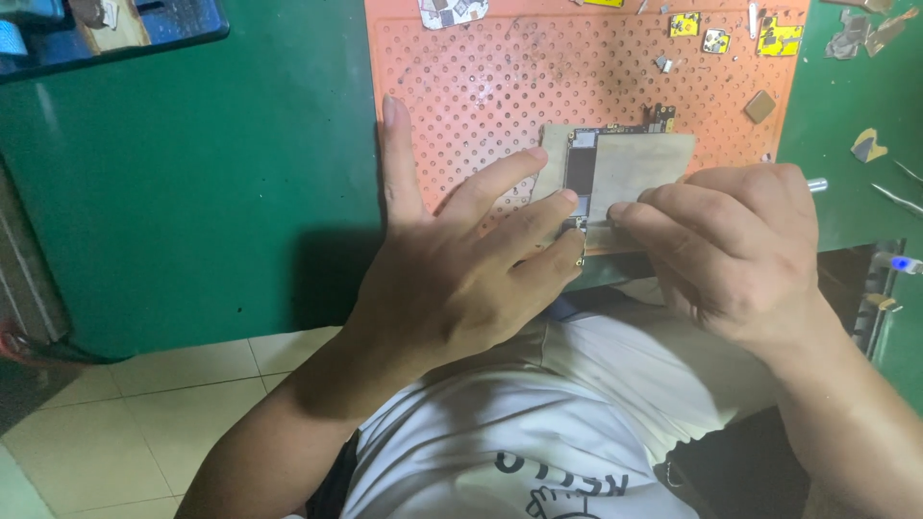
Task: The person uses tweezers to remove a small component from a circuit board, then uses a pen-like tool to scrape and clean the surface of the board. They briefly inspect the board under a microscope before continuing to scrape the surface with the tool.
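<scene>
the orange perforated mat (461, 86) holds a circuit board (615, 163) near its front edge, half under beige tape. the left hand (452, 269) lies spread, fingertips pinning it; the right hand (731, 240) pinches the tape's edge. a hard tug could likely drag the board or scatter the small chips (716, 40).

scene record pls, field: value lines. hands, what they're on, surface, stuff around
left hand: left hand open, fingers spread, fingertips pressing the circuit board
right hand: right hand curled, fingertips at the board's near edge; any tool in its grip cannot be told
board: mostly covered by tan tape, dark chips exposed in a strip
surface: orange perforated mat on green bench
around: small yellow-taped parts at the mat's far edge; metal tweezers at right
</scene>
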